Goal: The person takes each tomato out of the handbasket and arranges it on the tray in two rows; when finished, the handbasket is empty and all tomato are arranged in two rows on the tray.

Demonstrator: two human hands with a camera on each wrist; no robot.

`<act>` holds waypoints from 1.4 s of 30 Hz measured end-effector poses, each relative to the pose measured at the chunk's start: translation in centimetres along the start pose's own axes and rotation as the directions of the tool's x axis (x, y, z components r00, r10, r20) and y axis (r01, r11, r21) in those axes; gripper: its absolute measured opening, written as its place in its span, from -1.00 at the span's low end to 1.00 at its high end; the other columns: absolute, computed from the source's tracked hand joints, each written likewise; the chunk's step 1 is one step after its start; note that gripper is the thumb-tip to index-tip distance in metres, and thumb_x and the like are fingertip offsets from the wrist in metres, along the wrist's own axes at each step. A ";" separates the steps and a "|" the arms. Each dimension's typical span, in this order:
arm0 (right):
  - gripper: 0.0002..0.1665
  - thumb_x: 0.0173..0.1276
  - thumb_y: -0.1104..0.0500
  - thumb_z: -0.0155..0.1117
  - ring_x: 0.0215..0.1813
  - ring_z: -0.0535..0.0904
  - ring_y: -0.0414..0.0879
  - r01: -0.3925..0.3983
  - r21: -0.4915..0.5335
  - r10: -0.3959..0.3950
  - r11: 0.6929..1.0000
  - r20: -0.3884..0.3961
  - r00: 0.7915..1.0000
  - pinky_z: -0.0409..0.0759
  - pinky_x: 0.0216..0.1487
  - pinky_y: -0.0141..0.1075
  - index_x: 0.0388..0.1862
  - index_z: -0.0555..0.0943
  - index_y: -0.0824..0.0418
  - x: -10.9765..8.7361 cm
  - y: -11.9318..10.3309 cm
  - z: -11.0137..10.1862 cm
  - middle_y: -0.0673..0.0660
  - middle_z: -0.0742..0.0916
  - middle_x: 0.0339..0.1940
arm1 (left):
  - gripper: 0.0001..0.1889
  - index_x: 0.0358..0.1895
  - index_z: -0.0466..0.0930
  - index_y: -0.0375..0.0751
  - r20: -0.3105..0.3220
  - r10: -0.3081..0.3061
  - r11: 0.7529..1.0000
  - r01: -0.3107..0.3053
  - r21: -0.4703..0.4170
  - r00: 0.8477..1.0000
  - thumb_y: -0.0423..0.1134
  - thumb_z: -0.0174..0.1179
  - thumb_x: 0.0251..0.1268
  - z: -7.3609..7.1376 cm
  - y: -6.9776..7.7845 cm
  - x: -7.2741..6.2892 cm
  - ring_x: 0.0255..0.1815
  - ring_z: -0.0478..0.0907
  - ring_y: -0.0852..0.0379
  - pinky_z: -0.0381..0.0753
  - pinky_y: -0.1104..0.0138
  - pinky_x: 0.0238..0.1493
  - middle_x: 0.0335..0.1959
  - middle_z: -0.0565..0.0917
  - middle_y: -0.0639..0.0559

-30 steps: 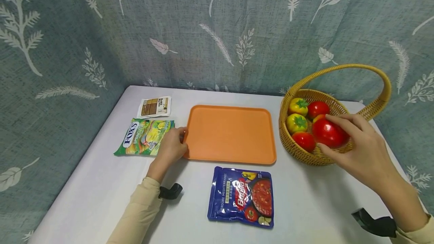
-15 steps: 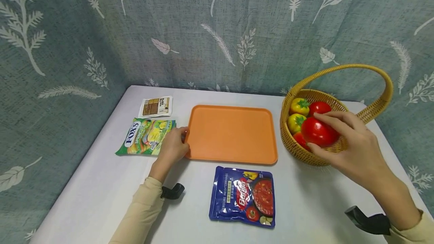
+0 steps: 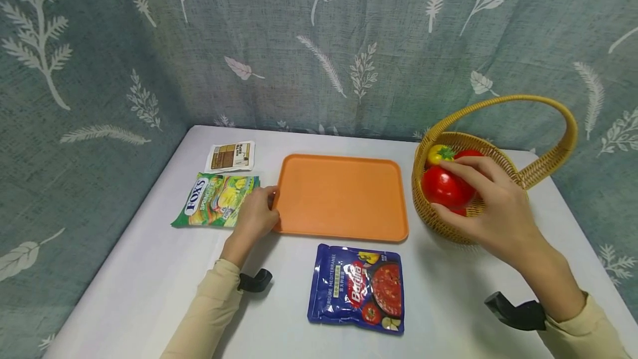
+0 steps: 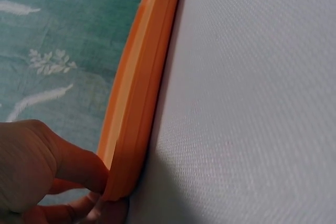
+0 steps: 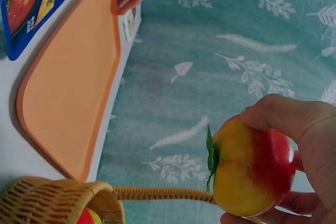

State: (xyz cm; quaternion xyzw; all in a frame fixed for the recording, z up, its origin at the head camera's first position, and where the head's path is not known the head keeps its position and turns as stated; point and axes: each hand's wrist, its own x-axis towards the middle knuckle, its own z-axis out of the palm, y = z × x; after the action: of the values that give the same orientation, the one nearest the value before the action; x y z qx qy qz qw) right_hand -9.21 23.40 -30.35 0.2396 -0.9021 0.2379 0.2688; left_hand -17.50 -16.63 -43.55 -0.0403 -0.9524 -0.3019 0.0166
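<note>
Left hand [image 3: 255, 214]: fingers closed, pinching orange tray [image 3: 341, 198] at left edge; a tug could skew it.
Right hand [image 3: 498, 212]: fingers curled round red-yellow tomato [image 3: 447, 187], apparently above wicker basket [image 3: 431, 224]; smooth skin may slip.

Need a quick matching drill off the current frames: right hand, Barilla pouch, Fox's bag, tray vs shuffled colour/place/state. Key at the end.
Column 1
1. Right hand
2. Barilla pouch
3. Fox's bag
4. Tray

Column 2
A. Green, lying flat to the left in the head view
B. Orange, edge gripped by the left hand
C. Holding a red-and-yellow fruit above the wicker basket
D. Blue, lying nearest the bottom of the head view

Pairs: 1-C, 2-D, 3-A, 4-B
</note>
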 end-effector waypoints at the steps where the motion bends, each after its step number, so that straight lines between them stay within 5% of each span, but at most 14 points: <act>1: -0.17 -0.21 0.26 0.70 0.12 0.53 0.11 -0.002 0.000 0.002 1.000 0.002 1.000 0.65 -0.09 -0.28 0.18 0.66 0.17 0.1 0.0 0.2 0.20 0.62 0.08 | -0.35 0.24 0.54 -0.45 -0.002 0.000 1.000 0.000 0.002 1.000 -0.56 0.14 -0.14 0.0 0.0 0.0 -0.05 0.62 -0.20 0.57 -0.01 -0.05 -0.05 0.70 -0.30; 4: -0.19 -0.18 0.25 0.68 0.12 0.52 0.11 -0.011 0.004 0.011 1.000 0.009 1.000 0.66 -0.21 0.16 0.19 0.65 0.18 0.3 -0.1 0.7 0.19 0.62 0.07 | -0.35 0.23 0.55 -0.44 -0.003 -0.003 1.000 0.003 0.009 1.000 -0.56 0.15 -0.13 0.1 -0.1 -0.1 -0.04 0.62 -0.21 0.57 -0.01 -0.04 -0.04 0.69 -0.30; 27: -0.22 -0.03 0.14 0.65 0.10 0.54 0.16 -0.057 0.061 0.051 0.997 0.097 0.994 0.64 -0.09 0.17 0.24 0.61 0.20 3.0 0.2 4.5 0.22 0.58 0.13 | -0.35 0.24 0.54 -0.42 0.004 -0.030 0.999 0.030 0.038 1.000 -0.57 0.15 -0.11 0.2 0.5 -0.1 0.05 0.57 -0.24 0.53 -0.03 0.06 0.02 0.63 -0.35; 42: -0.23 -0.04 0.19 0.64 0.10 0.53 0.19 -0.040 0.095 0.031 0.995 0.087 0.996 0.64 -0.07 0.16 0.22 0.60 0.24 5.0 0.0 6.7 0.25 0.60 0.09 | -0.36 0.25 0.53 -0.43 0.003 -0.041 0.998 0.041 0.041 0.999 -0.56 0.15 -0.08 0.0 0.4 -0.1 0.07 0.56 -0.27 0.52 -0.04 0.08 0.03 0.61 -0.37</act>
State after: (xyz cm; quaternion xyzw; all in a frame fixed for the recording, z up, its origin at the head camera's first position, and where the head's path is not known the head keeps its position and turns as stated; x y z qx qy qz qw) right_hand -15.34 18.12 -32.35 0.2461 -0.9042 0.2758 0.2139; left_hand -17.37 -16.26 -43.34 -0.0212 -0.9590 -0.2826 0.0093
